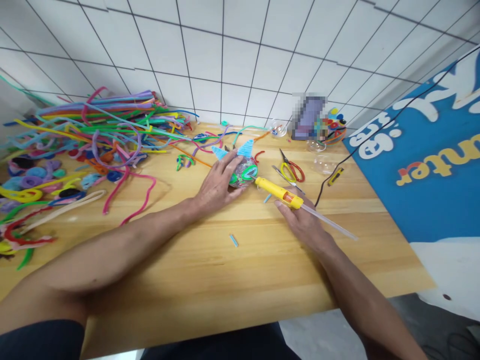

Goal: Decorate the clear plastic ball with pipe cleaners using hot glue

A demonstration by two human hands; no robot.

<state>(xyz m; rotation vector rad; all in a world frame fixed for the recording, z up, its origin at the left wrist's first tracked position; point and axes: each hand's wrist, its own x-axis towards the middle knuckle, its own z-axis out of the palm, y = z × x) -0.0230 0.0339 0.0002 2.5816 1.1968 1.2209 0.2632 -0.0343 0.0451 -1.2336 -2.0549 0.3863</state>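
Note:
My left hand (220, 181) is wrapped round a small rounded craft figure (244, 165) with blue pointed ears and green rings like eyes on its front. My fingers cover its left side. In my right hand (300, 214) is a yellow hot glue gun (276, 191), with a clear glue stick (332, 222) poking out of its back end. The gun's nozzle points at the green and blue ring on the figure's front, touching it or very near. A short blue piece (267, 198) lies just below the gun, and another blue piece (234, 240) lies nearer me.
Colourful pipe cleaners (108, 125) pile up on the left of the wooden table (195, 295). Scissors (292, 169), a yellow utility knife (335, 176) and clear plastic domes (324, 164) lie to the right. A phone-like screen (308, 117) leans on the tiled wall. A black cord crosses the right side.

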